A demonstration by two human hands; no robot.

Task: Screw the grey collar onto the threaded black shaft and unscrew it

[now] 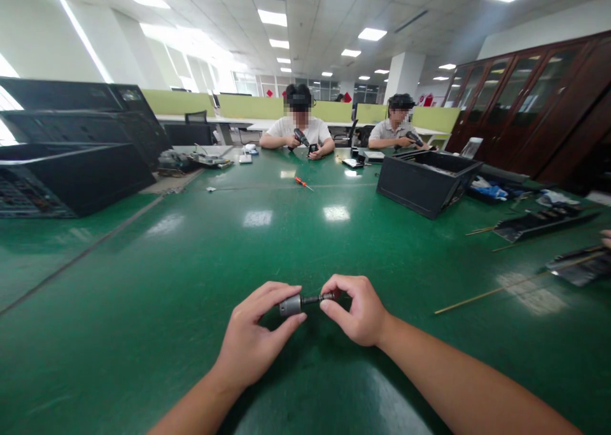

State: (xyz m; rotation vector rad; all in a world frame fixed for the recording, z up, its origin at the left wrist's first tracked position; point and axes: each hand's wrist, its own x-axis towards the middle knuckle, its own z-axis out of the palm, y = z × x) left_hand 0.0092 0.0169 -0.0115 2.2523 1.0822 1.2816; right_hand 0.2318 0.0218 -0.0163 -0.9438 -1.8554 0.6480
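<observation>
In front of me, just above the green table, is a small grey metal cylinder with a thin dark shaft, held level. My left hand has its thumb and fingers around the cylinder end. A small hole shows in the cylinder's side. The far tip of the shaft is pinched between the thumb and index finger of my right hand, which partly cover it. The exact kind of part cannot be made out.
On the green tabletop lies an orange screwdriver. Black computer cases stand left and right. Thin rods and dark metal parts lie at the right, near another person's hand. Two people opposite hold power drills.
</observation>
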